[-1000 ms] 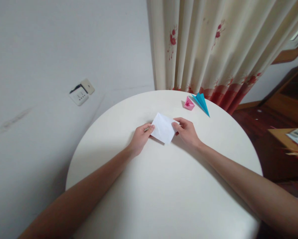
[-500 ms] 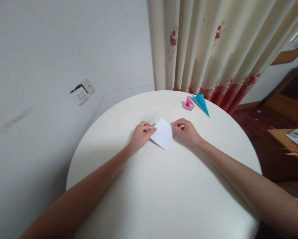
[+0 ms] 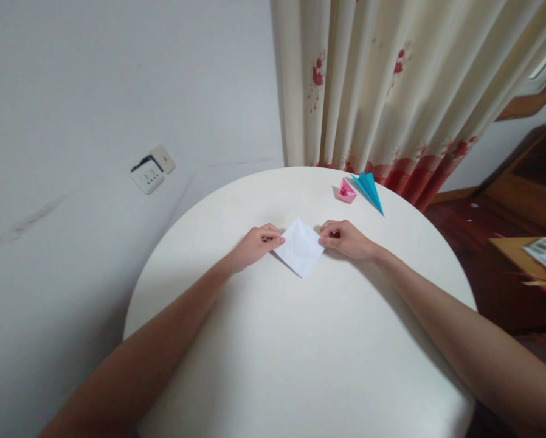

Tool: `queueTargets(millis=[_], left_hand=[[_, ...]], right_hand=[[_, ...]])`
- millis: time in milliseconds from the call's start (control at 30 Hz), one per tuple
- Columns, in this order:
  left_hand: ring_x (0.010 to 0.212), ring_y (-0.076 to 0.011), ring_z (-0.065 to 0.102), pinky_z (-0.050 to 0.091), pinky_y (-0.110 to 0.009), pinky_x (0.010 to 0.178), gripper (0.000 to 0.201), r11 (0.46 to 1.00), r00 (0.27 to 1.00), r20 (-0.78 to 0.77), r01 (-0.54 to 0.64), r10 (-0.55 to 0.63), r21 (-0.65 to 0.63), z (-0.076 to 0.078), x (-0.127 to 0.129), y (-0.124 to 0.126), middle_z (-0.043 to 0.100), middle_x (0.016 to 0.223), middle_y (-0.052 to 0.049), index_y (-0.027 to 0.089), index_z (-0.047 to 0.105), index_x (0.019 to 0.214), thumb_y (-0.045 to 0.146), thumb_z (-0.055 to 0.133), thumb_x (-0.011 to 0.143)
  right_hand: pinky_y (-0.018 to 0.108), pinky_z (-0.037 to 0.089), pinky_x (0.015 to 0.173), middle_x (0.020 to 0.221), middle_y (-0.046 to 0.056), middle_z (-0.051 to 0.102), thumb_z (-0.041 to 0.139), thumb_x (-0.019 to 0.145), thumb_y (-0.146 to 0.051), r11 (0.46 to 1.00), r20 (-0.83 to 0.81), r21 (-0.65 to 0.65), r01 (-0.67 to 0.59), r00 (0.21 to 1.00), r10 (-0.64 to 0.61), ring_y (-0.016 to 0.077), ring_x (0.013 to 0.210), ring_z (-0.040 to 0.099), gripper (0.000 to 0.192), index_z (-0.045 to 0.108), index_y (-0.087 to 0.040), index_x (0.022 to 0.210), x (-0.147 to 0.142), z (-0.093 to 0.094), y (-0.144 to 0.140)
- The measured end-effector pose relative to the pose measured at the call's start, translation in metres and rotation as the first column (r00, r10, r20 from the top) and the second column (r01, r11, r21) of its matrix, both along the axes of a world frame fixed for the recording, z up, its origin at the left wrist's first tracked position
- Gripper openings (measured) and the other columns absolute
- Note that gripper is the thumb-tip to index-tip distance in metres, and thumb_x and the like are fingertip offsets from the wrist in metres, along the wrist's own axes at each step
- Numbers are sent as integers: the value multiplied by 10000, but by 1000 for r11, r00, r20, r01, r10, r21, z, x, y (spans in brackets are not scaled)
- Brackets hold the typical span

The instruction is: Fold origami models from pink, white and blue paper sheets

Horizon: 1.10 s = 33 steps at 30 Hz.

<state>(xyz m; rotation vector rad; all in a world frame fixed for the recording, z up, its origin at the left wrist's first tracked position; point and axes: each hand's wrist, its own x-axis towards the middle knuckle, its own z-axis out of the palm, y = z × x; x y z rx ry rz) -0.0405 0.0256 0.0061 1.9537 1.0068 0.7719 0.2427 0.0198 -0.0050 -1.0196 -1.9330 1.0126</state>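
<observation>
A white folded paper square lies flat, corner-on, mid-table.

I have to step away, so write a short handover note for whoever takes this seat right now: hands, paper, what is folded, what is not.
Left hand: fingertips pinch the left corner of the white paper.
Right hand: fingertips pinch its right corner.
The paper lies flat as a diamond near the middle of the round white table.
Done: a pink folded piece and a blue folded dart sit at the far edge, by the curtain.
Left: the white sheet shows no finished shape; whether it is creased cannot be told.
</observation>
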Motion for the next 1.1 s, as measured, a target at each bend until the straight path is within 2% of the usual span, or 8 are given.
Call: queueTargets(millis=[133, 233, 400, 500, 700, 833, 1000, 1100], left_hand=[[893, -179, 579, 441, -307, 800, 257, 992, 992, -15, 127, -127, 3, 8, -7, 3, 629, 956, -65, 178, 739, 823, 408, 632, 859], [841, -180, 599, 461, -302, 769, 248, 983, 984, -4, 178, -178, -44, 8, -11, 5, 666, 897, -63, 176, 745, 765, 404, 669, 825], [698, -176, 612, 483, -287, 657, 264, 985, 997, -4, 82, -83, -150, 2, -12, 5, 711, 763, -52, 173, 770, 768, 432, 714, 768], [683, -184, 625, 481, -286, 645, 262, 987, 999, -16, 35, -38, -157, -1, -8, 4, 733, 762, -58, 176, 779, 797, 428, 724, 754], [769, -180, 626, 459, -281, 726, 247, 996, 992, -89, 87, -86, 6, -2, 0, 1, 714, 833, -45, 185, 749, 866, 383, 602, 871], [875, -195, 611, 457, -311, 813, 257, 971, 977, -139, 183, -163, 151, 5, 6, -6, 675, 926, -66, 206, 735, 931, 328, 509, 935], [996, -202, 587, 441, -335, 913, 317, 929, 946, -167, 307, -276, 206, 13, 12, -15, 615, 1031, -83, 232, 733, 1019, 244, 420, 967], [989, -196, 567, 446, -329, 882, 275, 926, 941, -172, 324, -292, 197, 11, 16, -20, 573, 1074, -86, 231, 709, 1047, 242, 449, 959]], right_hand=[[281, 381, 631, 818, 25, 593, 701, 762, -407, 1000, -46, -7, 14, 999, -15, 123, 676, 474, 258, 700, -157, 698, 0, 0, 0], [286, 392, 652, 830, 31, 604, 701, 771, -417, 999, -72, -32, -4, 997, 2, 132, 700, 490, 270, 710, -155, 709, 0, 3, -1], [287, 410, 677, 784, 32, 625, 696, 783, -446, 992, -108, -90, -89, 991, 80, 139, 714, 516, 309, 712, -146, 712, -1, 9, -4], [289, 416, 691, 768, 34, 643, 688, 790, -465, 989, -111, -98, -115, 988, 104, 142, 710, 526, 326, 719, -142, 753, -2, 7, -3], [275, 415, 688, 735, 16, 631, 629, 834, -458, 985, -112, -84, -152, 984, 142, 141, 696, 528, 331, 699, -137, 792, -7, 1, -3], [265, 417, 687, 736, 7, 638, 582, 865, -423, 989, -90, -43, -141, 986, 137, 141, 694, 535, 310, 711, -141, 852, -12, 4, -7], [269, 423, 714, 816, 17, 673, 527, 906, -367, 985, -41, 26, -172, 984, 173, 148, 742, 557, 282, 729, -171, 918, -18, 7, -14], [273, 424, 707, 833, 20, 672, 521, 919, -360, 981, -26, 26, -192, 981, 193, 149, 740, 552, 268, 725, -187, 928, -23, 8, -18]])
